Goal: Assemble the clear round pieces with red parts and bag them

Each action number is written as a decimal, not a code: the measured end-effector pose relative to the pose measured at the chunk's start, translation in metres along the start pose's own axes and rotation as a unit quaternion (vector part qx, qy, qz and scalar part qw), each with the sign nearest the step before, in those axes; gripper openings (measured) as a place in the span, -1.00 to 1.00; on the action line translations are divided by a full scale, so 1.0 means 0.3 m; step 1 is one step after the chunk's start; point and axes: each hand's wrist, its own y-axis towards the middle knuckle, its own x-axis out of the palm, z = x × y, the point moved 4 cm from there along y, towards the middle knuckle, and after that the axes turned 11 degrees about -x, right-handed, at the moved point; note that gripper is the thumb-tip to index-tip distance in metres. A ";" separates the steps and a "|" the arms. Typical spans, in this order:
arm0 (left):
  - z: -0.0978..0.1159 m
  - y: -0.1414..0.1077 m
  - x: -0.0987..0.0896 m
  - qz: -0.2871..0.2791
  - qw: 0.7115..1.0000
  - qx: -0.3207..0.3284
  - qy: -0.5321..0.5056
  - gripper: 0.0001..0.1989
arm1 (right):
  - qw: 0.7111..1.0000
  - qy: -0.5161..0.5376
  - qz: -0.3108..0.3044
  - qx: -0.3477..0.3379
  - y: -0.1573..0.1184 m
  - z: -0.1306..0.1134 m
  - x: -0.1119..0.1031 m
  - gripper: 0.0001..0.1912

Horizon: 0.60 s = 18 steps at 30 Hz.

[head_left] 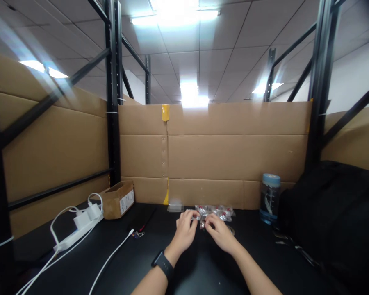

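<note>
My left hand [186, 226] is over the black tabletop, thumb and fingers curled together at the near edge of several small clear packets [224, 214] with red bits inside. Facing it, my right hand [220, 234] has its fingers bent into a pinch. A small shiny reddish-brown piece [202, 224] shows between the two hands, close to the right fingertips; what exactly each hand grips is too small to make out. Partly hidden behind my right hand lies a ring-shaped item [231, 230]. A dark watch [162, 264] is on my left wrist.
A clear plastic case [175, 207] lies behind my left hand. To the left are an open cardboard box [119, 200], a white power strip [76, 229], a white cable [113, 254] and small keyrings [138, 234]. A water bottle [269, 198] and black bag [335, 221] stand right.
</note>
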 end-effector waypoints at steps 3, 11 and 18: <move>-0.002 -0.007 0.013 -0.048 0.999 -0.002 0.025 -0.72 | 1.000 -0.014 -0.003 0.015 -0.003 0.015 -0.006 -0.79; -0.021 -0.017 0.055 -0.136 0.983 0.042 0.113 -0.80 | 0.996 -0.034 -0.068 0.039 -0.023 0.046 -0.017 -0.79; -0.197 0.082 -0.182 0.089 0.971 -0.075 0.207 -0.69 | 0.962 -0.243 0.048 0.113 -0.069 0.163 -0.209 -0.85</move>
